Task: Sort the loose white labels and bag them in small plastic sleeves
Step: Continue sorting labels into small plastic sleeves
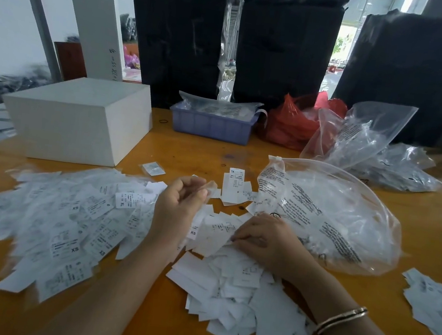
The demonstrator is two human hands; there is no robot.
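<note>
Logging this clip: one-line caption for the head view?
Left hand pinches a small plastic sleeve while right hand picks at loose white labels.

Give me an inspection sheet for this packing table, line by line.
Surface: orange wooden table, mostly covered near the person.
Job's things: loose white labels spread left and centre; a small stack of labels set apart; a big clear bag on the right, contents unclear.
Clutter: white box, blue tray, red bag, more clear bags at the back right.
Hands: left hand raised, fingers curled on a small clear sleeve; right hand pinches a label in the pile.
Cables: nothing seen.
Surroundings: black wrapped bundles behind the table, a white pillar on the left.
</note>
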